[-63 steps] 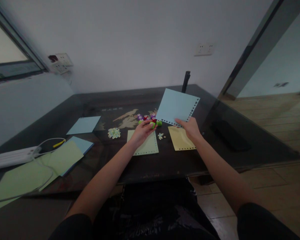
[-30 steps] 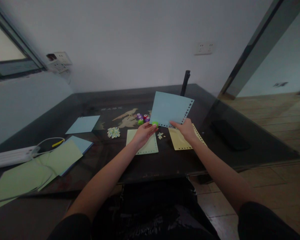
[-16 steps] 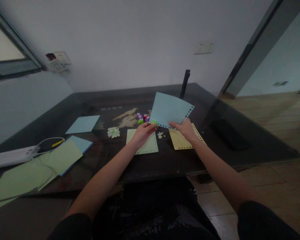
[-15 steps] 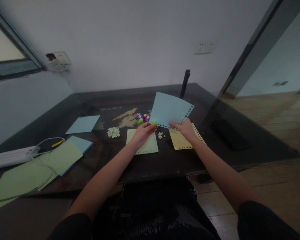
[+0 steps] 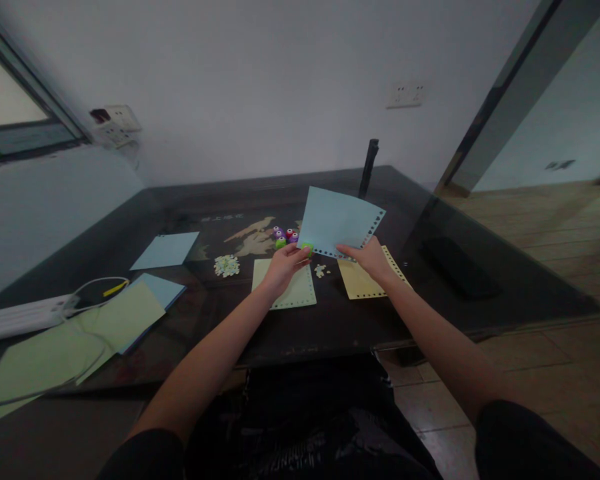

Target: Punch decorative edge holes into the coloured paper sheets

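My right hand (image 5: 369, 257) pinches the near edge of a light blue paper sheet (image 5: 337, 220), raised and tilted above the dark table (image 5: 305, 327). Rows of punched holes run along its near and right edges. My left hand (image 5: 284, 264) grips a small green hole punch (image 5: 307, 248) at the sheet's near left corner. Below lie a pale green punched sheet (image 5: 291, 293) and a yellow punched sheet (image 5: 363, 280).
Several small purple, red and green punches (image 5: 284, 236) sit behind my left hand. A pile of paper bits (image 5: 227, 265) lies further left. Blue (image 5: 166, 249) and green (image 5: 55, 350) sheets, a white power strip (image 5: 20, 319) with cable lie at far left. A dark post (image 5: 369, 167) stands behind.
The blue sheet came down and leftward toward my left hand, and the green punch now meets its near left corner. Over the last half second almost nothing moved.
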Motion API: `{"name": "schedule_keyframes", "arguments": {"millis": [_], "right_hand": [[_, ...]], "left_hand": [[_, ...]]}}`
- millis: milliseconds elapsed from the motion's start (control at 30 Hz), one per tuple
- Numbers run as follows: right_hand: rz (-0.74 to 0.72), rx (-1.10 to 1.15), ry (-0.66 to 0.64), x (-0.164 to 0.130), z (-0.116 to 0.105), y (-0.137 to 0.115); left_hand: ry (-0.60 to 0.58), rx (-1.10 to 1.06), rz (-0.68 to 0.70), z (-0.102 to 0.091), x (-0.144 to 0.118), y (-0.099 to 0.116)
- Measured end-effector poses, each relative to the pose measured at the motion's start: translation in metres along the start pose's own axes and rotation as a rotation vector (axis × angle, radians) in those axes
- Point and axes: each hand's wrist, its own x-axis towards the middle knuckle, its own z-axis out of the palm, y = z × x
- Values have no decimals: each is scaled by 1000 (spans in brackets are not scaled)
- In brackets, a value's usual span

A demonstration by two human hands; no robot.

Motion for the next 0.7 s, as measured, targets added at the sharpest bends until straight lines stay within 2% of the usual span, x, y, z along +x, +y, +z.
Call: {"name": "schedule_keyframes", "arguments": {"millis": [300,700], "right_hand": [[18,16,16,-2,0,-5],[1,12,-17,-2,1,-7]], "left_hand": [[1,55,-24,-2,-1,1],[-23,-1,2,0,-2,1]]}}
